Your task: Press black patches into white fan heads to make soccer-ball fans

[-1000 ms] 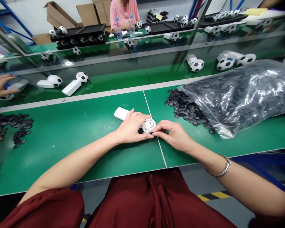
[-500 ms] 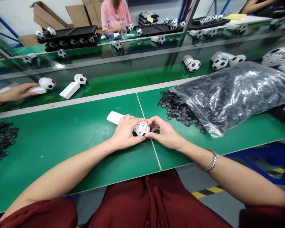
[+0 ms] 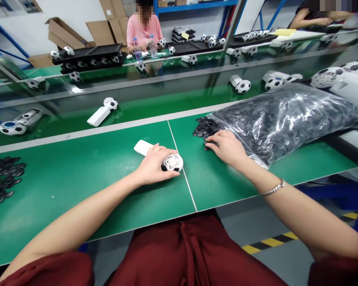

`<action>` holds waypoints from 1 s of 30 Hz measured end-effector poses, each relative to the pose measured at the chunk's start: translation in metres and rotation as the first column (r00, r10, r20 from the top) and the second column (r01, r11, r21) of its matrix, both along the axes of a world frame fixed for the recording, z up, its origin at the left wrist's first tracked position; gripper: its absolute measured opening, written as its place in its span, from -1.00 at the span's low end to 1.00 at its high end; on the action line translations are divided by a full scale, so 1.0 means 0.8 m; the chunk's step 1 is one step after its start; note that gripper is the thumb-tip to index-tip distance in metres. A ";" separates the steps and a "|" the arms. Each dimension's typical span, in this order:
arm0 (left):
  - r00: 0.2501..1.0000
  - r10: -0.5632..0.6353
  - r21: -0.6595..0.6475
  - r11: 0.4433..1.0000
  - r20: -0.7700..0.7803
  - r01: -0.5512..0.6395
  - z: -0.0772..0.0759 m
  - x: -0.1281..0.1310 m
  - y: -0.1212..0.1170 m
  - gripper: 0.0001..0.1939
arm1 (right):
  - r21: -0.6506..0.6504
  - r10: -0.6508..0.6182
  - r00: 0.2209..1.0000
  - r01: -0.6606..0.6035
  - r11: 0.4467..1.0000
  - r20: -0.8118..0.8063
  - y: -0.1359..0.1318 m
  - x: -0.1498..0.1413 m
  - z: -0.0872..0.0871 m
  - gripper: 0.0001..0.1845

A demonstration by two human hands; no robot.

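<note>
Cupping ball in left hand: likely light, stiff; hold sides. Touching black pieces beside right hand; cannot tell if pinching.

White wall, blue shelf at back; green worktable; grey floor, yellow-black striped tape.

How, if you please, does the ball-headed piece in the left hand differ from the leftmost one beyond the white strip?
The held piece shows open lattice; the leftmost piece, a blue spot. The held piece's handle extends left, the leftmost piece's right. Both have black-patched white balls.
</note>
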State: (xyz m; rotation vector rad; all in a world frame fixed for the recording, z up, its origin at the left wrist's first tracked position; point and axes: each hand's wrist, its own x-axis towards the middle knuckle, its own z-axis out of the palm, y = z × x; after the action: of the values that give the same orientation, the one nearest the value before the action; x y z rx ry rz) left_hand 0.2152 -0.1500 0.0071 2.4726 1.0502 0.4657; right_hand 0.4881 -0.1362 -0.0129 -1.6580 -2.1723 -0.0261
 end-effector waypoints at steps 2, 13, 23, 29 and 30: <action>0.998 -0.062 -0.051 0.997 -0.032 0.060 0.005 0.000 0.004 -0.38 | -0.027 -0.002 0.984 0.007 1.000 0.176 0.006 0.007 0.002 -0.81; 0.983 0.159 -0.026 0.986 -0.093 -0.162 0.003 0.013 -0.025 -0.32 | -0.165 0.299 0.708 -0.253 0.953 0.640 0.009 -0.021 0.028 -0.81; 0.999 0.027 -0.066 0.997 -0.024 -0.028 0.004 0.002 -0.013 -0.35 | -0.081 0.233 0.795 -0.227 0.971 0.561 0.028 -0.011 0.016 -0.81; 0.988 -0.123 -0.228 0.963 0.096 0.142 0.006 -0.009 -0.007 -0.34 | -0.060 0.285 0.941 -0.300 0.952 -0.182 -0.009 -0.032 0.020 -0.87; 0.984 -0.137 -0.242 0.957 0.115 0.161 0.006 -0.010 -0.007 -0.35 | -0.069 0.308 0.912 -0.338 0.939 -0.272 -0.020 -0.040 0.022 -0.88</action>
State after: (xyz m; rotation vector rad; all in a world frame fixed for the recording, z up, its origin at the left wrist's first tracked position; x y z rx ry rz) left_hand 0.2073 -0.1553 0.0116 2.2603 0.8217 0.3763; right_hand 0.4565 -0.1525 0.0050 -1.2519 -2.2470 0.3935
